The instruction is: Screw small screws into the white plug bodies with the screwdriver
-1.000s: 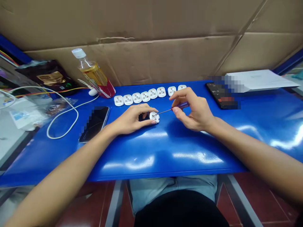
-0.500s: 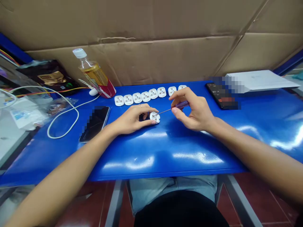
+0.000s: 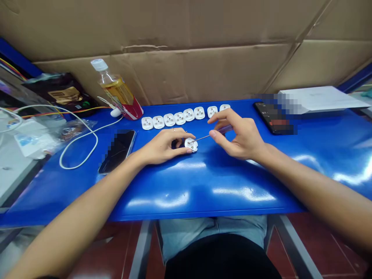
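Observation:
My left hand [image 3: 162,146] rests on the blue table [image 3: 203,186] and pinches a small white plug part [image 3: 191,144] against it with thumb and fingers. My right hand [image 3: 240,135] grips a thin screwdriver [image 3: 216,132] with a purple handle; its metal tip touches the top of the plug part. Behind the hands lies a row of several similar white plug parts [image 3: 186,114] with metal contacts facing up.
A dark phone [image 3: 117,150] lies left of my left hand, beside a looped white cable [image 3: 80,143]. A drink bottle [image 3: 117,91] leans at the back left. Another phone [image 3: 271,116] and a white box [image 3: 318,99] sit at the right. Cardboard walls the back.
Hardly anything moved: both hands stay on the plug part and screwdriver, and my right fingers shifted slightly on the handle.

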The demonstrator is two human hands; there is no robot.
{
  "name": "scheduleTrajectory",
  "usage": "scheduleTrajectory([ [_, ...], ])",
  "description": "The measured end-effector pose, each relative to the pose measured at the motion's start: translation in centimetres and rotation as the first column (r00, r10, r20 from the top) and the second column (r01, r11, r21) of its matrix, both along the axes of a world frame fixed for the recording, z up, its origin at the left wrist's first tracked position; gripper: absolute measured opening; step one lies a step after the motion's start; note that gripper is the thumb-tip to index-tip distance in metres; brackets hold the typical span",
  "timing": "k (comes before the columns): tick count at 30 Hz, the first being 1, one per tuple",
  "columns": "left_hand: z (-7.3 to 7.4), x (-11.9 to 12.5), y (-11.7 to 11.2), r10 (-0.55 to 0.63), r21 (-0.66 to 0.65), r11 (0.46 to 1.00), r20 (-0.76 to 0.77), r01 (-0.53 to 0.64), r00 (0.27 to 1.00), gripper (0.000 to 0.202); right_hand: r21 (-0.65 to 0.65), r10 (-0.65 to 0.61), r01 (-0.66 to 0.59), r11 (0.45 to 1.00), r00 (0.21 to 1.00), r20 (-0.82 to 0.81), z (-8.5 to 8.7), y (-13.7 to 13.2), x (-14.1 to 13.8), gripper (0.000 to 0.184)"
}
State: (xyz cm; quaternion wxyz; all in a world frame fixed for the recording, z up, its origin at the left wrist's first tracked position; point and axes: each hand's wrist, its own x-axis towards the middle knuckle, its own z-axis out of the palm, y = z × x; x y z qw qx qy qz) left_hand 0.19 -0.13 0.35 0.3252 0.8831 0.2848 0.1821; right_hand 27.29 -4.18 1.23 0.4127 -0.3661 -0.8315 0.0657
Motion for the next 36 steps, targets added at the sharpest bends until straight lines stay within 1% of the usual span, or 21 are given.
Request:
scheduleTrajectory([
  [2,0.02,0.02,-0.01,0.005,0.002,1.0,0.0,-0.005,1.0,0.044,-0.011,0.021,-0.021,1.0,1.0,-0.017,0.06,-0.01,-0.05,0.019],
  [5,0.08,0.04,-0.03,0.003,0.004,1.0,-0.002,-0.003,1.0,0.045,0.015,-0.022,0.023,1.0,1.0,-0.014,0.05,-0.02,-0.09,0.012],
  [9,0.1,0.01,-0.04,0.01,-0.009,1.0,-0.003,-0.01,1.0,0.046,-0.02,0.022,-0.022,1.0,1.0,-0.023,-0.04,-0.02,-0.06,0.017],
  [13,-0.02,-0.08,0.03,-0.002,-0.009,1.0,-0.009,0.002,1.0,0.047,-0.02,-0.058,0.058,0.998,0.998,-0.001,-0.08,-0.02,0.01,0.012],
  [17,-0.08,-0.11,0.05,0.003,-0.01,1.0,-0.006,-0.004,1.0,0.047,-0.043,0.004,-0.004,0.999,1.0,0.0,-0.03,0.01,0.02,0.018],
  [21,-0.03,-0.04,0.01,0.002,-0.008,1.0,-0.007,-0.002,1.0,0.046,-0.025,-0.063,0.063,0.998,0.998,0.014,-0.02,0.06,0.01,0.011],
  [22,-0.02,-0.03,0.01,0.004,-0.006,1.0,-0.008,-0.004,1.0,0.046,-0.014,-0.056,0.056,0.998,0.998,0.017,-0.01,0.06,0.02,0.011],
  [25,-0.03,-0.02,0.03,0.01,-0.005,1.0,-0.01,-0.01,1.0,0.046,-0.017,0.025,-0.024,1.0,0.999,0.023,0.04,0.03,0.05,0.017],
  [26,-0.04,-0.02,0.04,0.011,-0.006,1.0,-0.006,-0.011,1.0,0.046,-0.023,0.028,-0.028,0.999,0.999,0.03,0.03,0.01,0.05,0.018],
  [30,-0.1,-0.04,0.06,0.012,-0.009,1.0,0.005,-0.012,1.0,0.046,-0.008,-0.072,0.072,0.997,0.996,0.055,-0.1,0.01,0.05,0.012],
  [31,-0.1,-0.04,0.06,0.012,-0.008,1.0,0.001,-0.012,1.0,0.046,-0.005,-0.066,0.066,0.998,0.996,0.053,-0.12,0.05,0.08,0.013],
  [33,-0.11,-0.02,0.06,0.013,-0.007,1.0,-0.002,-0.013,1.0,0.046,-0.023,-0.008,0.009,1.0,0.999,0.038,-0.08,0.16,0.17,0.018],
  [35,-0.16,-0.01,0.07,0.011,-0.004,1.0,0.006,-0.011,1.0,0.045,-0.062,0.048,-0.046,0.997,0.998,0.028,0.07,0.22,0.24,0.02],
  [36,-0.19,0.0,0.09,0.01,-0.001,1.0,0.013,-0.01,1.0,0.045,-0.086,0.056,-0.054,0.995,0.998,0.031,0.17,0.2,0.23,0.019],
])
